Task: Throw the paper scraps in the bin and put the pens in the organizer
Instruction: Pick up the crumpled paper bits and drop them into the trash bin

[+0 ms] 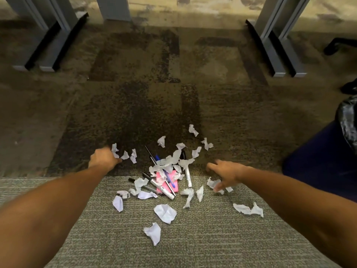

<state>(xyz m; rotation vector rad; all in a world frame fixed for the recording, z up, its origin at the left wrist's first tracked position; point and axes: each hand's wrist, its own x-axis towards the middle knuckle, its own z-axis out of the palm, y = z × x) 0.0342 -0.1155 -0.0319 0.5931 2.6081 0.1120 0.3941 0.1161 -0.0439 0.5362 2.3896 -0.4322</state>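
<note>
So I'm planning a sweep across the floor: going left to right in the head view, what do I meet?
Left hand → pink pad under pens and scraps → right hand → long scrap → blue bin.

Both forearms are bare all the way up, no sleeves, watch or rings that I can spot on the left hand (103, 158) or right hand (227, 176).
</note>
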